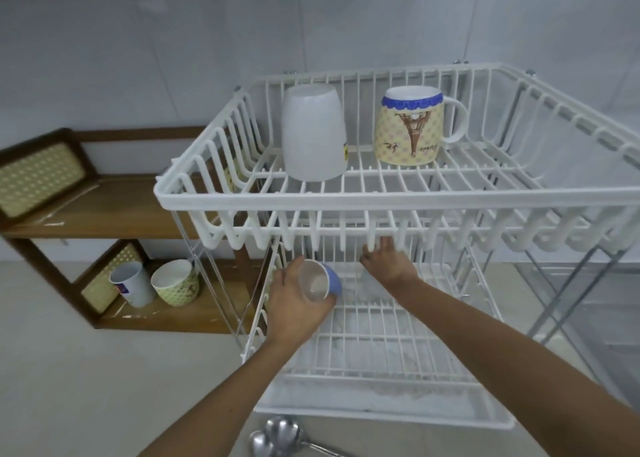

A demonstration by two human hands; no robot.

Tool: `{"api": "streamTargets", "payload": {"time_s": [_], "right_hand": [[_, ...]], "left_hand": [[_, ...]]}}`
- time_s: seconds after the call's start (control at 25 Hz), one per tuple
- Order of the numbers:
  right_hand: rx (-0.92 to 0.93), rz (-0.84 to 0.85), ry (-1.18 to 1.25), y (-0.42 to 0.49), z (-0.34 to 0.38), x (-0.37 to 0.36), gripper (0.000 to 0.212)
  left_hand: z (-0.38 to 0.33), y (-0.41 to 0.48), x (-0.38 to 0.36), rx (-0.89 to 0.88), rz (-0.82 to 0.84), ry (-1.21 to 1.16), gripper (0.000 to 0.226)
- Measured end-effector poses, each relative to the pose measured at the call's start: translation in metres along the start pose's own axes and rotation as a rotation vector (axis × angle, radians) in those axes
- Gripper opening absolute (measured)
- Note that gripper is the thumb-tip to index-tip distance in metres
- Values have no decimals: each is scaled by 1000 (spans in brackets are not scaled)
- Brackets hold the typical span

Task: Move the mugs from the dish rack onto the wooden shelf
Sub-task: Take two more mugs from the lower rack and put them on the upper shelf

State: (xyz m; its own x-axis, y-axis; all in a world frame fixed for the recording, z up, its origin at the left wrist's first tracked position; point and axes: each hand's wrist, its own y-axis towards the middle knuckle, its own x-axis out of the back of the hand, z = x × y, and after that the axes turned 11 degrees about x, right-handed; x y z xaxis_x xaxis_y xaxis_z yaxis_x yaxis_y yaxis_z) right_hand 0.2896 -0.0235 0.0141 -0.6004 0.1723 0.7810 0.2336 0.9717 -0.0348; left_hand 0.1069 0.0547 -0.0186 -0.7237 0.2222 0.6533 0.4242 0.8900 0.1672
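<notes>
My left hand (292, 304) grips a blue mug (320, 282) tilted on its side, mouth toward me, at the left of the lower tier of the white dish rack (277, 202). My right hand (388, 264) reaches under the upper tier, fingers spread, holding nothing that I can see. On the upper tier a white mug (313, 133) stands upside down beside a yellow patterned mug (410, 126) with a blue rim. The wooden shelf (114, 209) stands to the left; its lower board holds a white cup (133, 283) and a green patterned cup (176, 282).
The rack's lower tier (381, 335) sits over a white drip tray. Metal spoons (277, 436) lie on the counter at the front edge. The shelf's upper board carries no cups. A tiled wall stands behind.
</notes>
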Motion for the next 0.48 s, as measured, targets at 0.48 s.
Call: {"api": "streamTargets", "payload": {"time_s": [0.48], "right_hand": [[-421, -373, 1563, -141, 30, 34, 71]], "left_hand": [[-16, -118, 128, -197, 255, -251, 80]]}}
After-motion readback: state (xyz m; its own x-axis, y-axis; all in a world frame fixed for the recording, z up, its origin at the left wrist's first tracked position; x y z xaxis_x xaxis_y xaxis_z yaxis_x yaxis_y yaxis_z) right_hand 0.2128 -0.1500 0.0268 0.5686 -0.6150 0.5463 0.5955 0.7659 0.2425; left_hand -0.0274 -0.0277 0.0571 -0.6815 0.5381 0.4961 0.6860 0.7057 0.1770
